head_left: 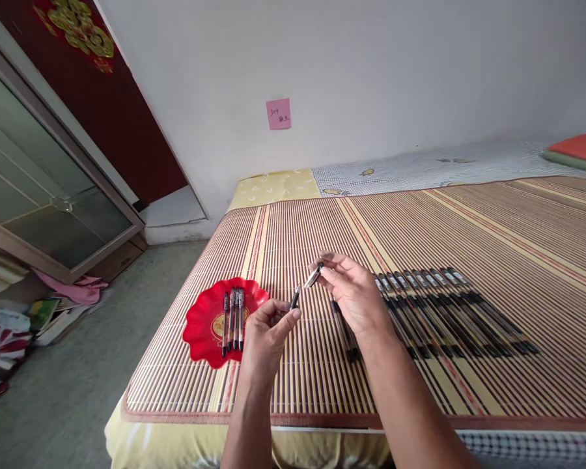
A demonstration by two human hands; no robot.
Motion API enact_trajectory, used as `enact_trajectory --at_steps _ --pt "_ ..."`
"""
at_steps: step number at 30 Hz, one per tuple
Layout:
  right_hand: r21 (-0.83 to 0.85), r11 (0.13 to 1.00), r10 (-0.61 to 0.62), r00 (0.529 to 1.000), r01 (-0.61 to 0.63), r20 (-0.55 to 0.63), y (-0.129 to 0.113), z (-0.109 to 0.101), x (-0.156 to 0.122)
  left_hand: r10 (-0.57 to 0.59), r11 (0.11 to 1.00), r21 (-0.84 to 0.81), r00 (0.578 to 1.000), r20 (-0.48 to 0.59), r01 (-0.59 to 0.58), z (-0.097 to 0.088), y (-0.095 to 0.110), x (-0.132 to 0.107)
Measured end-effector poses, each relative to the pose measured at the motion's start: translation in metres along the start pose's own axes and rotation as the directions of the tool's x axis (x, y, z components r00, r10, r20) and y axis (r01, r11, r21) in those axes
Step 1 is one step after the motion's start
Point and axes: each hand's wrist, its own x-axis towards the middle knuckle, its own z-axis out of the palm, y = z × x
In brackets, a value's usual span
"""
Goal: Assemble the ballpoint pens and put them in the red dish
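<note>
At the fingertips of the left hand [271, 332], a slim pen with a black grip and a bare pale tip [295, 298] is pinched between thumb and forefinger, the tip pointing to about one o'clock and the other fingers curled in. Just off that tip, towards two o'clock, the right hand [354, 293] pinches a small clear cap with a black end [312, 278] between thumb and fingers; its free end faces seven o'clock, a narrow gap from the point. Handling these two pieces well would seem to ask for pen and cap on one straight line, the grip kept behind the tip, light pressure, and no sideways twist that could bend the point or smear ink. Below the right hand, at six o'clock, a few dark pens [342, 330] lie close by the forearm. At nine o'clock from the left hand, a glossy red dish with a wavy rim [198, 322] bears four clear-barrelled, black-ended pens [232, 319]; the wrist is best kept off that rim. At four o'clock from the right hand, a long slanting row of clear-and-black pens [469, 319] lies on the striped brown-and-cream slatted mat [303, 234], where a sleeve or elbow could nudge it.
</note>
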Motion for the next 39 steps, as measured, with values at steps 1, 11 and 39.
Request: enact_trajectory --at_steps 1,11,39 --pt "0.074 0.997 0.002 1.000 -0.001 -0.012 -0.001 0.000 0.000 -0.001 1.000 0.018 1.000 0.001 0.001 0.001 0.000 0.000" --pt "0.125 0.991 0.018 0.982 -0.042 0.187 -0.001 0.000 -0.002 -0.018 0.999 0.036 0.998 0.063 0.016 0.006 0.011 -0.006" --pt "-0.399 0.916 0.124 0.970 -0.032 0.207 0.006 -0.005 -0.004 0.270 0.744 0.655 0.836 -0.478 0.135 -0.105 0.035 0.017"
